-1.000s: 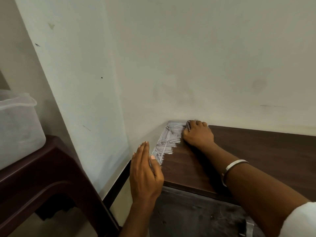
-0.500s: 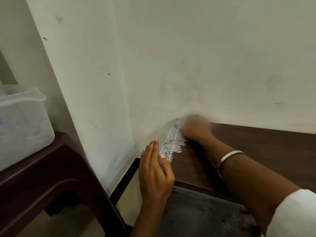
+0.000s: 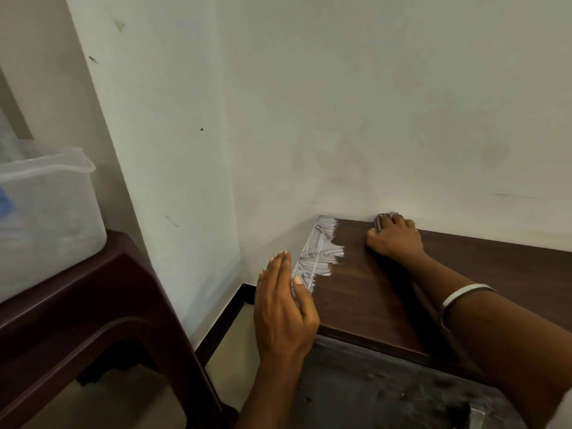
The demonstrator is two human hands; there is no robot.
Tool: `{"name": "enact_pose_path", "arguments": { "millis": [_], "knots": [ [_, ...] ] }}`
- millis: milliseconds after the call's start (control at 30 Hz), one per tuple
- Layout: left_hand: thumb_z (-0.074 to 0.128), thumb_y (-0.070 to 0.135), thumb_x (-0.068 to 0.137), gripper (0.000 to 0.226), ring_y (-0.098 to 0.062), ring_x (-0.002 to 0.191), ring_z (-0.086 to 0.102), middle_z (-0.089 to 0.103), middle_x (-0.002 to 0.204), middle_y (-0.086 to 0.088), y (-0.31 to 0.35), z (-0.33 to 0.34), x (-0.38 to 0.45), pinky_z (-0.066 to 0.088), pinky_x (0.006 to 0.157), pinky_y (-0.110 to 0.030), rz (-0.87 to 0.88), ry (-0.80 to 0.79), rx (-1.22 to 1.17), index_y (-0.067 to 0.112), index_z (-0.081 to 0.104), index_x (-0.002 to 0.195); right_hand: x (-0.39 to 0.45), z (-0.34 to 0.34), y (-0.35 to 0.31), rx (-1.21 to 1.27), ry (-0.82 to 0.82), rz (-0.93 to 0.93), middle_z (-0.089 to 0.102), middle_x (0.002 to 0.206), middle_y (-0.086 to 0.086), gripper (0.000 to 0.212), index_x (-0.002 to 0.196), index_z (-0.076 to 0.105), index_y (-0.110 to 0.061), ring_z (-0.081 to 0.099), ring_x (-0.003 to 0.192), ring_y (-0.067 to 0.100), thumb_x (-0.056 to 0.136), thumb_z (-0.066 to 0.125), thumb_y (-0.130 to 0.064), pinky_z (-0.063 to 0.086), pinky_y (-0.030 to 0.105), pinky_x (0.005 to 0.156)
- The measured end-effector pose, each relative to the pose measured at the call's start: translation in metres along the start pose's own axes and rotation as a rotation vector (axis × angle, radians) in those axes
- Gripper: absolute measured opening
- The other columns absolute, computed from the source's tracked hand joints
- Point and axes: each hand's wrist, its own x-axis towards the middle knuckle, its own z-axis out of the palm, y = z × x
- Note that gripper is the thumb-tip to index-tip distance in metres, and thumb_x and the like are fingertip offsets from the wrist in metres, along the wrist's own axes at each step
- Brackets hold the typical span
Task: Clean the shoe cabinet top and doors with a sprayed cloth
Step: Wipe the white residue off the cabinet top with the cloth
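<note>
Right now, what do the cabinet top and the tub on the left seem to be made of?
Cabinet top: dark brown wood or wood-look laminate, judging by its fine grain lines and faint sheen. Tub: translucent, cloudy plastic; blurred shapes show through its wall.

No text, label, brand, number or sign can be read anywhere in the view.
</note>
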Motion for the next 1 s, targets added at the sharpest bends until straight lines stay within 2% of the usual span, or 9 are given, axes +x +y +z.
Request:
{"name": "enact_pose_path", "arguments": {
  "millis": [100, 233, 333, 500, 633, 800, 1000],
  "knots": [
    [0.024, 0.037, 0.095, 0.057, -0.013, 0.135, 0.040, 0.050, 0.143, -0.002, 0.001, -0.001, 0.000, 0.029, 0.115, -0.034, 0.008, 0.011, -0.004, 0.011, 0.049, 0.140, 0.000, 0.005, -0.020, 0.006, -0.009, 0.010, 0.035, 0.149, 0.011, 0.060, 0.139, 0.043, -0.013, 0.029, 0.136, 0.038, 0.087, 0.036, -0.042, 0.024, 0.049, 0.115],
    [0.025, 0.035, 0.095, 0.056, -0.014, 0.134, 0.043, 0.052, 0.142, -0.003, 0.001, 0.000, 0.001, 0.032, 0.114, -0.037, 0.020, 0.026, 0.003, 0.009, 0.051, 0.138, -0.001, 0.020, -0.071, 0.036, -0.071, -0.129, 0.033, 0.152, 0.012, 0.067, 0.141, 0.041, -0.015, 0.028, 0.138, 0.040, 0.084, 0.032, -0.049, 0.023, 0.050, 0.115],
    [0.024, 0.037, 0.095, 0.057, -0.013, 0.135, 0.042, 0.050, 0.143, -0.002, 0.002, -0.002, 0.000, 0.030, 0.115, -0.035, 0.016, 0.023, 0.003, 0.011, 0.050, 0.139, -0.003, 0.029, -0.097, 0.063, -0.062, -0.183, 0.033, 0.152, 0.012, 0.059, 0.141, 0.040, -0.013, 0.027, 0.138, 0.041, 0.090, 0.035, -0.041, 0.022, 0.051, 0.115],
    [0.024, 0.037, 0.095, 0.058, -0.012, 0.136, 0.040, 0.049, 0.144, -0.002, 0.001, -0.002, 0.001, 0.028, 0.115, -0.034, 0.005, 0.021, 0.010, 0.011, 0.048, 0.140, 0.000, 0.026, -0.078, 0.084, -0.068, -0.237, 0.034, 0.151, 0.012, 0.061, 0.140, 0.042, -0.016, 0.029, 0.137, 0.038, 0.088, 0.031, -0.045, 0.025, 0.050, 0.115],
    [0.023, 0.038, 0.095, 0.059, -0.012, 0.136, 0.040, 0.048, 0.145, -0.001, 0.002, -0.002, 0.000, 0.027, 0.116, -0.034, -0.002, 0.017, -0.001, 0.011, 0.048, 0.141, 0.002, 0.020, -0.050, 0.060, 0.012, -0.115, 0.040, 0.145, 0.014, 0.063, 0.134, 0.047, -0.014, 0.034, 0.132, 0.040, 0.082, 0.028, -0.045, 0.029, 0.051, 0.112],
    [0.024, 0.036, 0.095, 0.057, -0.011, 0.136, 0.040, 0.049, 0.144, -0.001, 0.002, -0.002, 0.001, 0.028, 0.116, -0.034, 0.009, 0.023, -0.007, 0.011, 0.048, 0.140, 0.002, 0.022, -0.059, 0.040, 0.009, -0.020, 0.032, 0.151, 0.013, 0.060, 0.142, 0.040, -0.012, 0.026, 0.138, 0.039, 0.088, 0.034, -0.040, 0.020, 0.051, 0.116],
    [0.016, 0.047, 0.097, 0.063, -0.008, 0.138, 0.036, 0.046, 0.146, 0.002, 0.001, -0.002, 0.000, 0.027, 0.117, -0.033, 0.005, 0.018, 0.005, 0.014, 0.046, 0.142, -0.001, 0.038, -0.115, 0.085, -0.058, -0.210, 0.031, 0.153, 0.012, 0.058, 0.141, 0.040, -0.013, 0.026, 0.138, 0.041, 0.090, 0.037, -0.037, 0.021, 0.051, 0.116]
  ]
}}
